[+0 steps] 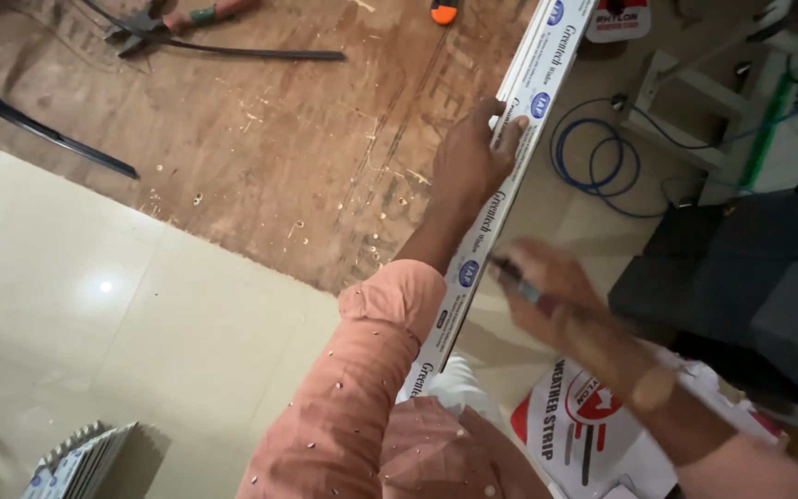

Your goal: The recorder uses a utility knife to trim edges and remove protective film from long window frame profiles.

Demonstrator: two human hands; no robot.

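Left hand (468, 166), centre of the frame just right of middle, fingers curled over the edge of a long white strip (510, 166) with blue round marks, grip clamped on it. Strip running on a slant from the top edge right of centre down to the lower middle, passing beside the salmon-pink sleeve (362, 388) of the left arm. Right hand (556, 300), lower right of centre, blurred by motion, fingers closed around a thin dark tool (514, 277), perhaps a pen or small blade; cannot tell which. Tool's tip just beside the strip's right edge, whether touching cannot tell.

Behind the left hand, a brown wooden board (279, 139) filling the upper left and middle, scratched and strewn with small chips. On it, at the top left, a pair of pliers (163, 23) with reddish handles and a long dark rod (251, 51). Pale tiled floor (94, 305) at the left. Bundle of similar white strips (76, 462) at the lower left corner. Coiled blue cable (593, 157) in the upper right. White bag (584, 434) with red and black print at the bottom right, under the right forearm. Dark grey cushion (750, 277) at the right edge.
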